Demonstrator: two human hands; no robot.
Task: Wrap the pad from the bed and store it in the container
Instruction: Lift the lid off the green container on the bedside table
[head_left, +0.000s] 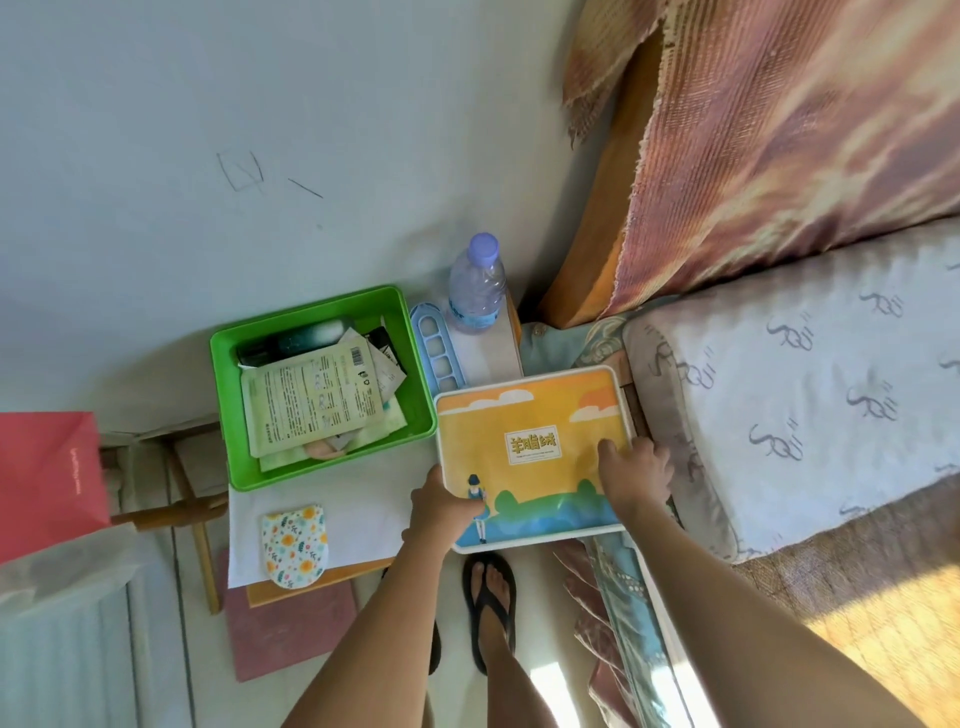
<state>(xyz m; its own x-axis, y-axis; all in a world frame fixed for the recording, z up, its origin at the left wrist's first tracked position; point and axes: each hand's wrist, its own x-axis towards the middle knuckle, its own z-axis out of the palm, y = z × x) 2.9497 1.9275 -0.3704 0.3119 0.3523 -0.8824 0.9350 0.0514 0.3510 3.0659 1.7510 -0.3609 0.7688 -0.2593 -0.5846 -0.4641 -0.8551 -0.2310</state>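
I read the pad (535, 457) as the flat, white-rimmed item printed with an orange sky and a small figure. It is held level between the bed (810, 395) edge and the bedside table (363, 514), partly over the table corner. My left hand (441, 506) grips its near-left edge, thumb on top. My right hand (636, 467) lies on its right side at the bed edge, fingers curled over the rim; I cannot tell how firmly it grips.

Risks, as I judge them:
- The pad looks stiff; wrapping may resist or spring back.
- Swinging it left could knock over the water bottle (477, 286), which stands just beyond its far edge.
- The green container (322, 384) already holds packets and a dark tube; the pad looks as wide as the container, so it may not seat unless made compact.
- The container sits near the table's left edge; a push could shift it off.

Count: one pad, one green container, one water bottle, one blue slotted rack (434, 353), one floral pouch (295, 543), one red bag (49, 478), two hands.
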